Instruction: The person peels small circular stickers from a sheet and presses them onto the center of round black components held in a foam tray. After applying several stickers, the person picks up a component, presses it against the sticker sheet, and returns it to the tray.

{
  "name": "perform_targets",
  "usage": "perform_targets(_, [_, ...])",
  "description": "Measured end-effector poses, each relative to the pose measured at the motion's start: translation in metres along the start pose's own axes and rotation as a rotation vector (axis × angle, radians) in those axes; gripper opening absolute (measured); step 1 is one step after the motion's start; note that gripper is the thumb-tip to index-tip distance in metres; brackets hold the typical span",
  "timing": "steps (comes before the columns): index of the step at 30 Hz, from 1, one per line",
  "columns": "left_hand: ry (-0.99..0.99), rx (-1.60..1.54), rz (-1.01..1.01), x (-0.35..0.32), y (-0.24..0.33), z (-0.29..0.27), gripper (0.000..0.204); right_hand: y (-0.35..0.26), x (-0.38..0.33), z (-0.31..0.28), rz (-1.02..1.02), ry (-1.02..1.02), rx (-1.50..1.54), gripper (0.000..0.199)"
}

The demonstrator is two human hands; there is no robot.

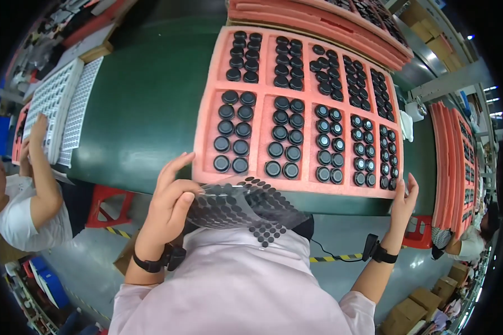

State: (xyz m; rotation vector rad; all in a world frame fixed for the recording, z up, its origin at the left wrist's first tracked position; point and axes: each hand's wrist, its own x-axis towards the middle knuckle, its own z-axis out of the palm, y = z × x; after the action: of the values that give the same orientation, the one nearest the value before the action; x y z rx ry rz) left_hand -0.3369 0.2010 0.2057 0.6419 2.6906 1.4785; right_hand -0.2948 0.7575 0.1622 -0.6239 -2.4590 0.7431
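Note:
In front of me a pink foam tray point(205, 120) lies on a green work surface, its compartments filled with pairs of black round caps point(280, 134). Several caps in the front right compartments show pale round centres. My left hand point(170, 204) pinches a clear sheet of black round stickers point(223, 206) between thumb and fingers, with its forefinger reaching up to the tray's front left corner. The sheet hangs curved along the tray's front edge. Beside the front right corner my right hand point(403, 202) has its fingers apart, holding nothing, its fingertips at the tray's edge.
More pink trays are stacked behind point(318, 25) and at the right point(450, 162). On the left, a co-worker's hands are at a white tray point(53, 106) beside a perforated white sheet point(82, 106). Red stools point(106, 206) stand below the table; cardboard boxes point(411, 312) lie lower right.

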Motion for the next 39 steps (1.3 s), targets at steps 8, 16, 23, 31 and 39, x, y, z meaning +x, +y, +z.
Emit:
perform_targets(8, [0.02,-0.283,0.004,-0.011,-0.015,0.016,0.025,0.019,0.0,0.028,0.141,0.019,0.308,0.049])
perform_targets(16, [-0.016,-0.204,-0.055,-0.015,0.003,0.021,0.025,0.009,-0.004,0.04,0.152,0.115,0.173,0.047])
perform_targets(23, [0.113,-0.103,-0.083,-0.021,0.02,0.043,0.024,-0.001,-0.013,0.032,0.095,-0.001,0.166,0.045])
perform_targets(31, [0.258,0.176,-0.034,-0.017,0.048,0.062,0.017,-0.021,-0.004,0.005,-0.046,-0.073,0.155,0.044])
perform_targets(39, [0.106,0.311,0.17,0.009,0.128,0.066,0.022,-0.139,-0.008,-0.011,-0.708,-0.696,0.729,0.077])
